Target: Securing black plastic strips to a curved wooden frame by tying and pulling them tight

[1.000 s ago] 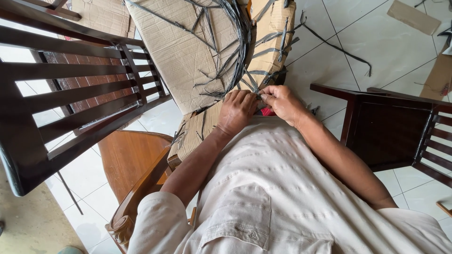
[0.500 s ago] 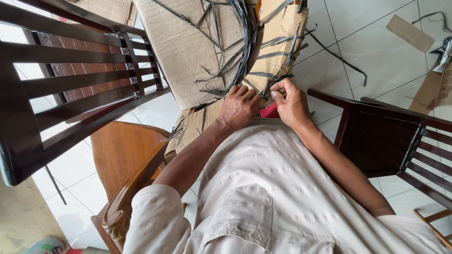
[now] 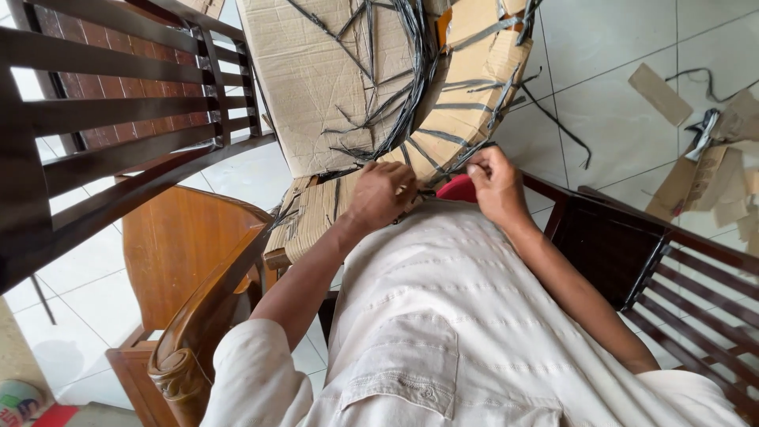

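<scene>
Head view, looking down: I see my left hand (image 3: 385,195) curled into a loose fist at the middle of the frame, fingers closed on the lower edge of the cardboard-wrapped bundle (image 3: 371,87), which fills the upper centre. My right hand (image 3: 494,186) sits just beside it, fingertips pinched narrow on a dark plastic strap (image 3: 462,154) against the cardboard. A red object (image 3: 457,190) shows between the two hands; which hand holds it, I cannot tell. A dark slatted chair back (image 3: 118,103) takes the upper left, a brown wooden armrest (image 3: 198,316) the lower left, and cardboard scraps (image 3: 696,174) lie on the tiled floor (image 3: 617,103) at right.
</scene>
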